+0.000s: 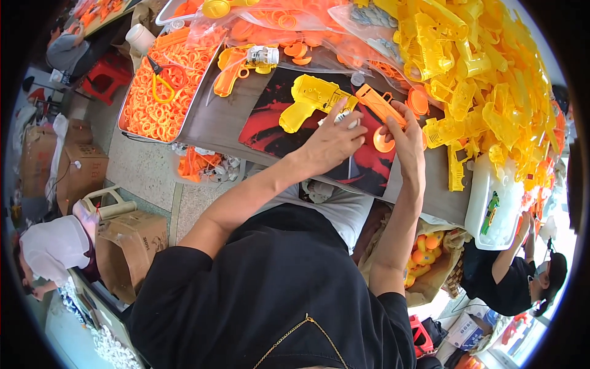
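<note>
Yellow toy gun shell [310,98] pinned under my left hand [332,140] on the desk [215,120]; right hand [407,138] pinches an orange strip [380,104] and ring [384,141] beside it.

Left hand [332,140] hides small white part; right hand [407,136] covers orange ring's [383,142] edge.

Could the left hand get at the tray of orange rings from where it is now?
Probably yes. The tray of orange rings sits open-topped at the table's left end, with bare tabletop between it and the left hand. But that hand is busy on the yellow toy gun shell, and yellow-handled scissors lie on the rings.
</note>
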`<act>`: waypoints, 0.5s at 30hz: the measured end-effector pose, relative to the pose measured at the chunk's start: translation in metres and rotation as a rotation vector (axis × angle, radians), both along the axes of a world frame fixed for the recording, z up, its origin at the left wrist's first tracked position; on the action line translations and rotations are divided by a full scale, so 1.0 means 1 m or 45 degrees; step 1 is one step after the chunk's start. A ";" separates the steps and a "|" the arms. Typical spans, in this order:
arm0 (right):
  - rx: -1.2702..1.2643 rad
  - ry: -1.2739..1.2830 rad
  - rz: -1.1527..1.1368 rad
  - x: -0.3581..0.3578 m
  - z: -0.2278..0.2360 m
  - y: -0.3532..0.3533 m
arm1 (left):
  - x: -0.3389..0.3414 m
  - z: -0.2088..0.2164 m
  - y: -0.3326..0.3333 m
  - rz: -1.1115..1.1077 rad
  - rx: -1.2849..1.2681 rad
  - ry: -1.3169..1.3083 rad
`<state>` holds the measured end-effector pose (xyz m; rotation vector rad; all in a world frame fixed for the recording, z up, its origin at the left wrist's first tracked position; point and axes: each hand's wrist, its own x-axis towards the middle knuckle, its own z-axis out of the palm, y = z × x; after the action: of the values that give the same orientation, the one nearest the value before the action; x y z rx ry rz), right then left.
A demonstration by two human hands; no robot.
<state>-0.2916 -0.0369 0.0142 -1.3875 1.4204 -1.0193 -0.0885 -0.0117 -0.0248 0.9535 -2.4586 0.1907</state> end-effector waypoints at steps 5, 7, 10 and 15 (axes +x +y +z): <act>-0.586 0.549 -0.091 0.055 0.018 0.034 | 0.032 0.012 0.034 0.034 0.321 1.019; -0.836 0.858 0.026 0.087 0.013 0.049 | 0.048 0.020 0.034 0.257 0.873 1.735; -0.716 0.610 0.353 0.106 0.004 0.067 | 0.079 -0.002 0.012 0.389 1.153 1.662; -0.612 0.782 -0.274 0.101 -0.025 0.049 | 0.076 -0.001 0.014 0.430 0.650 1.026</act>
<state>-0.1910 0.0123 -0.0103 -2.0557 1.8757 -1.1811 -0.0122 0.0019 -0.0261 1.3218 -1.6047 -0.6245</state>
